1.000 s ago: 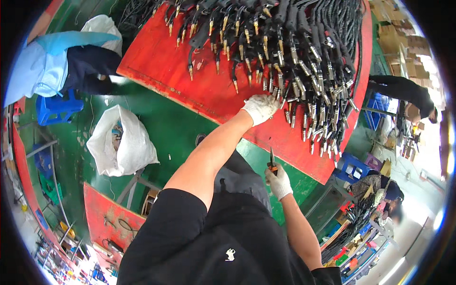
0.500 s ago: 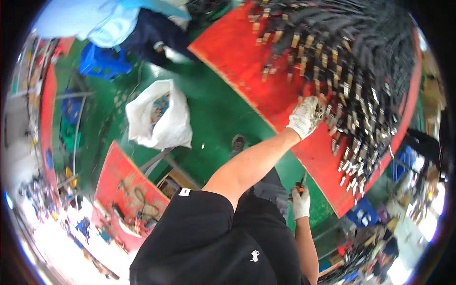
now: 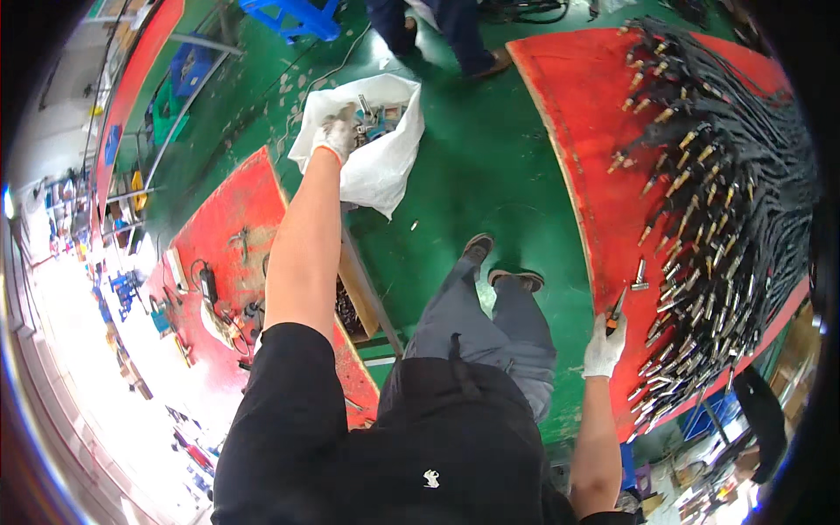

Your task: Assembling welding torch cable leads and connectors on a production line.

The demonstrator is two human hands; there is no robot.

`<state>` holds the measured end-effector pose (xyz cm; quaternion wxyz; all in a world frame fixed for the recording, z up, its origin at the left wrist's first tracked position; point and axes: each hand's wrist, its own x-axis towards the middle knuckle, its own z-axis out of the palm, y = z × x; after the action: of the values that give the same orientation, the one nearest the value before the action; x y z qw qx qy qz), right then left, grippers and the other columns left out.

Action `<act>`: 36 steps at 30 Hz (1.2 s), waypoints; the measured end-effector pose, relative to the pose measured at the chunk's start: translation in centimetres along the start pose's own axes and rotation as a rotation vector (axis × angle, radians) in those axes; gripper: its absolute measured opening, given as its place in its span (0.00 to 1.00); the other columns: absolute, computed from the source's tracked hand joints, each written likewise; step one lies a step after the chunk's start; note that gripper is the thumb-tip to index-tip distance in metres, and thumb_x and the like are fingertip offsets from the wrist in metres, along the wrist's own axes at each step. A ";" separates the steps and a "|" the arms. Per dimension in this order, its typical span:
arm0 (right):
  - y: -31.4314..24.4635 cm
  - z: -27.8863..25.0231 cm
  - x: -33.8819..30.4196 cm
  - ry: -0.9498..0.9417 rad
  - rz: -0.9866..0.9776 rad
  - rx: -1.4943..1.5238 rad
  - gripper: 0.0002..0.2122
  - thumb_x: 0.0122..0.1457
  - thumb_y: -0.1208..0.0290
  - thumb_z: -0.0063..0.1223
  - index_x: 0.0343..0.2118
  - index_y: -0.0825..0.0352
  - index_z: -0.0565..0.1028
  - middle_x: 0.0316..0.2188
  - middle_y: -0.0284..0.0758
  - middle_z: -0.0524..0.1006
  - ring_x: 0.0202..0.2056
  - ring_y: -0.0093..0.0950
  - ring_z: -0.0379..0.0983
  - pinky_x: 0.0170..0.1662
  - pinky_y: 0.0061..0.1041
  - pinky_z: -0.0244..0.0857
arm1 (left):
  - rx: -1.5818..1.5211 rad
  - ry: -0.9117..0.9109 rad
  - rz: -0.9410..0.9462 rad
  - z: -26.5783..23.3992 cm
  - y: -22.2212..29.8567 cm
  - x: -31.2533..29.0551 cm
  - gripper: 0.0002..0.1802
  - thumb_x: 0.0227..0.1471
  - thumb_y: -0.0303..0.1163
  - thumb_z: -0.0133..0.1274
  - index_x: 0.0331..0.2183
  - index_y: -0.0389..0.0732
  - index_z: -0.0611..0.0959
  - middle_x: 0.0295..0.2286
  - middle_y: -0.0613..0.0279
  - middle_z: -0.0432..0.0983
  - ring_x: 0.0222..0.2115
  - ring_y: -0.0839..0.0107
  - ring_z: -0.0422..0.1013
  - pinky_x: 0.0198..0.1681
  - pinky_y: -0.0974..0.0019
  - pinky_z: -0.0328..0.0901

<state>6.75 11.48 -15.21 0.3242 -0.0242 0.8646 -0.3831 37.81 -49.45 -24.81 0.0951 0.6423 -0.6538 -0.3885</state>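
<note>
My left hand (image 3: 333, 137), in a white glove with grey-soiled fingers, reaches over the mouth of a white woven sack (image 3: 385, 179). Its fingers look apart, though motion blurs them. Small silver metal parts (image 3: 365, 107) show beside the fingertips, above the sack's contents. My right hand (image 3: 604, 350), gloved too, is closed around a tool (image 3: 615, 312) with an orange-and-black handle and a thin pointed shaft. That hand is at the near edge of a red tabletop (image 3: 573, 131). A loose silver metal piece (image 3: 640, 275) lies just beyond the tool. Black cables with metal connector ends (image 3: 700, 236) cover the table's right part.
A second red table (image 3: 219, 210) at the left carries tools and a corded device (image 3: 207, 284). A blue stool (image 3: 293, 17) stands at the back, near another person's legs (image 3: 437, 31). Green floor (image 3: 472, 166) runs between the tables.
My left hand has moved from the cable ends on the red table across to the sack, away from the cables. My right hand still holds the tool, now at the table edge. The view has turned.
</note>
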 end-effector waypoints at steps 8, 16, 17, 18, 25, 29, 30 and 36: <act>-4.4 5.0 4.1 0.192 -0.507 -0.581 0.17 0.62 0.66 0.57 0.49 0.72 0.73 0.42 0.47 0.75 0.42 0.45 0.74 0.46 0.41 0.68 | 0.048 -0.271 -0.199 10.4 -27.3 -13.1 0.17 0.55 0.37 0.53 0.42 0.36 0.79 0.33 0.49 0.80 0.34 0.53 0.77 0.37 0.53 0.71; 0.4 4.4 7.1 0.403 -0.658 -0.815 0.20 0.61 0.66 0.61 0.51 0.72 0.70 0.46 0.45 0.75 0.45 0.43 0.73 0.49 0.38 0.68 | 0.017 -0.165 -0.794 28.7 -35.6 -23.2 0.28 0.53 0.45 0.60 0.49 0.35 0.80 0.47 0.42 0.78 0.51 0.51 0.74 0.54 0.56 0.68; 0.7 3.9 6.9 0.416 -0.709 -0.797 0.18 0.63 0.66 0.58 0.51 0.71 0.70 0.46 0.44 0.75 0.45 0.40 0.73 0.49 0.37 0.69 | 0.109 -0.151 -0.786 30.2 -38.0 -22.7 0.29 0.52 0.46 0.61 0.50 0.37 0.80 0.48 0.44 0.78 0.51 0.50 0.74 0.55 0.55 0.68; 0.9 3.7 7.3 0.446 -0.760 -0.791 0.17 0.65 0.66 0.56 0.50 0.70 0.70 0.46 0.42 0.75 0.44 0.38 0.74 0.49 0.35 0.69 | 0.158 -0.155 -0.784 32.4 -38.3 -21.4 0.31 0.52 0.46 0.62 0.53 0.40 0.77 0.51 0.45 0.76 0.53 0.49 0.72 0.56 0.54 0.67; -1.8 12.0 12.3 0.299 -0.737 -0.802 0.16 0.65 0.67 0.56 0.49 0.71 0.70 0.46 0.42 0.74 0.44 0.36 0.72 0.49 0.34 0.68 | 0.693 -0.151 -0.501 41.8 -43.2 -8.9 0.28 0.54 0.38 0.56 0.56 0.45 0.73 0.48 0.50 0.75 0.51 0.51 0.73 0.54 0.49 0.68; -1.3 13.0 14.0 0.266 -0.692 -0.772 0.15 0.65 0.68 0.55 0.49 0.71 0.70 0.46 0.42 0.74 0.43 0.34 0.72 0.49 0.34 0.67 | 0.630 -0.154 -0.588 42.6 -48.0 -4.6 0.19 0.58 0.28 0.48 0.51 0.42 0.74 0.49 0.49 0.76 0.50 0.50 0.73 0.53 0.50 0.70; -0.8 12.7 14.2 0.258 -0.676 -0.752 0.15 0.65 0.68 0.55 0.49 0.72 0.69 0.46 0.42 0.74 0.43 0.34 0.71 0.49 0.34 0.66 | 0.500 -0.075 -0.669 42.5 -49.3 -4.9 0.17 0.58 0.27 0.48 0.50 0.41 0.74 0.48 0.48 0.76 0.50 0.49 0.74 0.53 0.50 0.70; -1.6 4.6 8.2 0.233 -0.519 -0.640 0.14 0.65 0.69 0.55 0.48 0.72 0.69 0.45 0.41 0.73 0.42 0.32 0.70 0.48 0.33 0.65 | 0.296 -0.112 -0.477 46.4 -43.8 -11.4 0.19 0.55 0.38 0.53 0.44 0.36 0.75 0.43 0.39 0.77 0.46 0.42 0.74 0.50 0.49 0.69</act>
<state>2.63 5.02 -20.81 0.0932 -0.2971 0.9359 -0.1645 44.22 -15.58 -79.68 -0.1301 0.7624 -0.5382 -0.3349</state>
